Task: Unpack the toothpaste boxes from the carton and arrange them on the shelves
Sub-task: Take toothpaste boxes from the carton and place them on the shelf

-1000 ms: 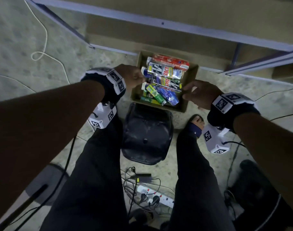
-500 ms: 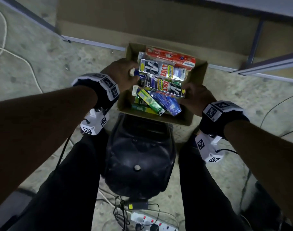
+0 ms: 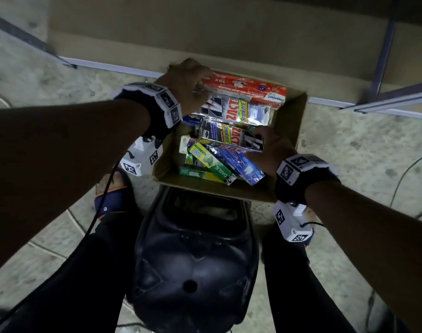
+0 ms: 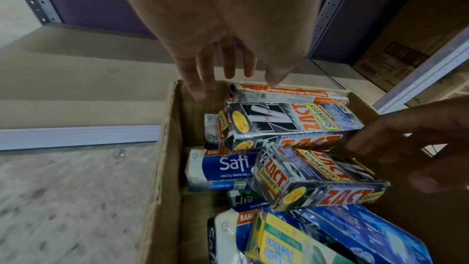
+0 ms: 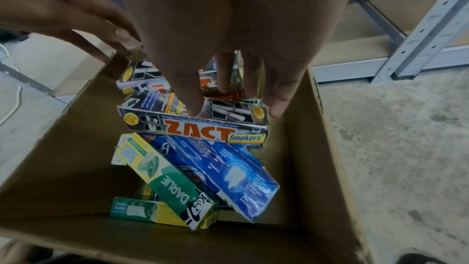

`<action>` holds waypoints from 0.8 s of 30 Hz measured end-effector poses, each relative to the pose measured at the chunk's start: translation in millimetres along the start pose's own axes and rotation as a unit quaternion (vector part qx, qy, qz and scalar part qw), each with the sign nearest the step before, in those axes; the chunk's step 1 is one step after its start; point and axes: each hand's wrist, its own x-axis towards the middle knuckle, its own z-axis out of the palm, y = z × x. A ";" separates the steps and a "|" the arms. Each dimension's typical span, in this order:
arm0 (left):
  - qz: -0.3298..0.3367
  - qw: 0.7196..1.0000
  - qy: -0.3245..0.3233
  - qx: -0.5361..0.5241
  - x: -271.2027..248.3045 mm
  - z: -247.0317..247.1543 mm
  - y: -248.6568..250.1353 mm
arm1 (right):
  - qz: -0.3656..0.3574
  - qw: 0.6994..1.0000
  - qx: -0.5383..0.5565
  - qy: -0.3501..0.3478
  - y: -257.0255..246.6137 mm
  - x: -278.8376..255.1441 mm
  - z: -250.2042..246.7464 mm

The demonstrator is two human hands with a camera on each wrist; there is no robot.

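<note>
Head: carton (image 3: 299,121) sat on floor before the shelves, toothpaste boxes (image 3: 231,111) heaped inside. Left wrist: left hand (image 4: 223,47) fingers spread loose over red box (image 4: 286,91). Right wrist: right hand (image 5: 228,47) fingers straight on Zact box (image 5: 195,125).

The head camera looks steeply down from above at the open carton (image 3: 299,121) on the floor, while each wrist camera sits close behind its own hand, the left hand (image 4: 220,33) and right hand (image 5: 228,27), both facing into that same carton's toothpaste boxes (image 5: 198,125).
</note>
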 end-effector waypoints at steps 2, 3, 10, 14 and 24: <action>0.006 1.000 0.003 0.003 4.7 5.1 -0.7 | -0.003 1.000 -0.009 0.003 2.8 5.8 5.8; 0.011 1.000 0.010 0.007 5.7 8.0 -0.6 | -0.006 1.000 -0.012 0.005 4.1 8.4 8.3; 0.025 0.996 0.062 0.060 -0.4 24.2 2.6 | -0.024 0.999 -0.007 0.021 12.1 14.2 19.5; 0.028 0.997 0.066 0.040 1.4 24.8 4.5 | -0.039 0.998 -0.043 0.037 18.6 13.3 19.9; 0.061 0.998 0.030 -0.015 6.6 16.6 0.5 | -0.025 0.998 -0.044 0.020 13.4 28.5 26.4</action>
